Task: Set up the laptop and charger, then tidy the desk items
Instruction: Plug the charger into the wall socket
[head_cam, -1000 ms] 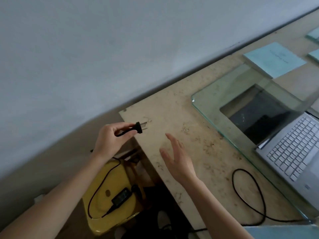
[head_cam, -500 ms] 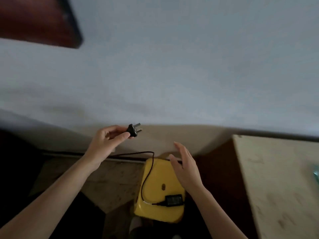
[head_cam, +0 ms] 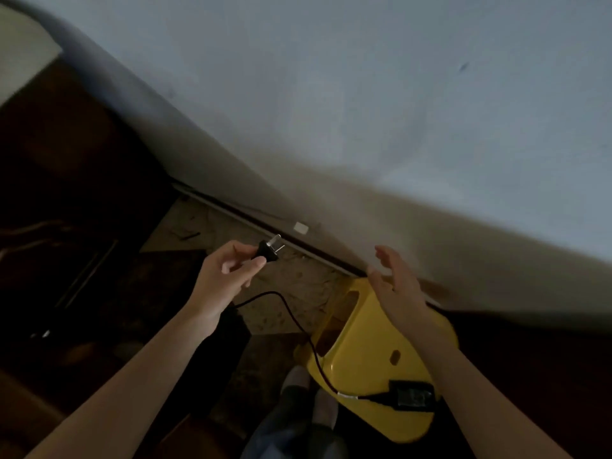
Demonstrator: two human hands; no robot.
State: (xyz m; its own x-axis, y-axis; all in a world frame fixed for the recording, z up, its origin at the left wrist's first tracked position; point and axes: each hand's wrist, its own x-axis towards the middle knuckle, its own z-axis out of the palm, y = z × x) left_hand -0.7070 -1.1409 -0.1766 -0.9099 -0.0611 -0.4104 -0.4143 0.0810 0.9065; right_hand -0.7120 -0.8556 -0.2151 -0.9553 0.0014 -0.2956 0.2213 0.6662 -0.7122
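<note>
Left hand (head_cam: 220,279) pinches plug (head_cam: 269,251), prongs out; right hand (head_cam: 395,286) open, empty above stool (head_cam: 371,362). Brick (head_cam: 412,395) on stool. Plug not in any socket yet; tidying likely remains.

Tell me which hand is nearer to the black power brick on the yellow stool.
Right. The right hand hangs open above the yellow stool, just up from the power brick. The left hand is farther off to the side, pinching the plug.

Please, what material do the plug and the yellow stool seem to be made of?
Plug: matte black body, probably plastic, with two shiny flat prongs, likely metal. Yellow stool: glossy, smooth moulded shell with cut-out slots, most likely plastic.
</note>
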